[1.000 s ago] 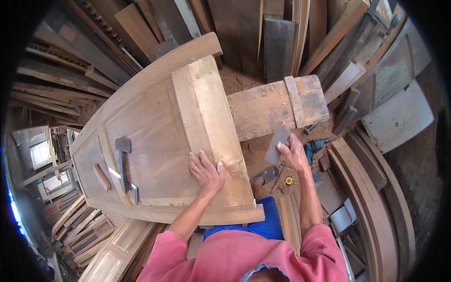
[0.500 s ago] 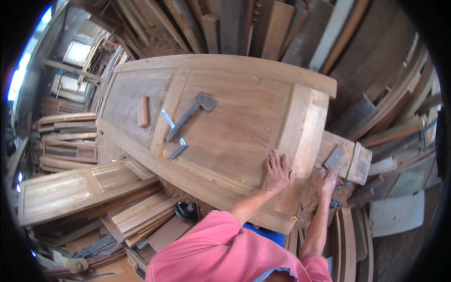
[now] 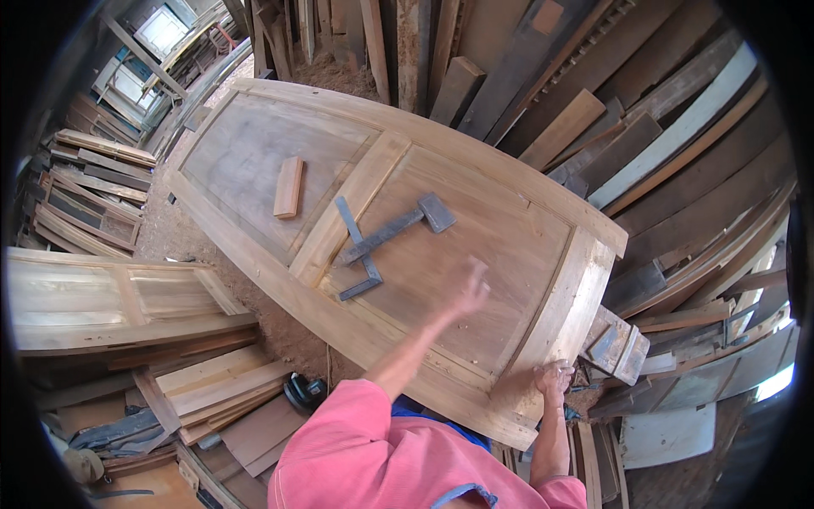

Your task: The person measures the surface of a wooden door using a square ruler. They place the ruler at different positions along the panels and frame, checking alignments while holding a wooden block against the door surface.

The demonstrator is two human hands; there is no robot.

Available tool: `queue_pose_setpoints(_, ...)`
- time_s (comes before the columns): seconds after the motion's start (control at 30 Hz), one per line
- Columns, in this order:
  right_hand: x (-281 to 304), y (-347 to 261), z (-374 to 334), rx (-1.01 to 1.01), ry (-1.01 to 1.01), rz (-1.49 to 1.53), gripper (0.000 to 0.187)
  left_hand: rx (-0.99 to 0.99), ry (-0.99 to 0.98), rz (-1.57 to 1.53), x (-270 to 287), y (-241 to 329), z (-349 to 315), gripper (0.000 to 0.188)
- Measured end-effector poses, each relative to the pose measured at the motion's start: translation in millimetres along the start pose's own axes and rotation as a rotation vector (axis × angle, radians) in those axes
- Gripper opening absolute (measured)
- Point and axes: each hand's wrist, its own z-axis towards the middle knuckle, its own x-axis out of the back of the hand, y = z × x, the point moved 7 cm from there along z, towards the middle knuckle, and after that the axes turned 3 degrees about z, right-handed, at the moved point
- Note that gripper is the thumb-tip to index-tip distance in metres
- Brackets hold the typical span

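Observation:
A large panelled wooden door [image 3: 339, 233] lies flat in front of me. My left hand [image 3: 469, 288] hovers over its nearer panel, its fingers smeared by motion. At the door's right end, my right hand [image 3: 554, 378] rests by the edge with curled fingers; what they hold, if anything, I cannot make out. Beyond my left hand lies a mallet [image 3: 437, 213] with a dark, blocky head. Its handle crosses a bent metal strip [image 3: 348, 218] that looks like a square. A reddish wood block [image 3: 289, 187] sits on the farther panel.
Past the door's right end stands a small wooden bench [image 3: 629, 360] with a flat grey block [image 3: 603, 343] on it. Another panelled door [image 3: 127, 293] lies at left, near stacked boards [image 3: 220, 386] and a dark round tool [image 3: 303, 391]. Planks [image 3: 560, 127] lean along the far side.
My left hand has lifted off the door's end and moved left and away over the panel. My right hand has come from beside the bench to the door's edge. The view has shifted.

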Motion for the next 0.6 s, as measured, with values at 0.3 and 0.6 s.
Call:
queue_pose_setpoints(0.3,-14,-9,10,-0.046,-0.008,-0.024,0.113,0.491,-0.143,0.605,140,-217,4,0.057)
queue_pose_setpoints(0.6,-46,3,42,0.108,-0.250,-0.368,0.107,0.522,-0.404,0.620,141,-239,32,0.058)
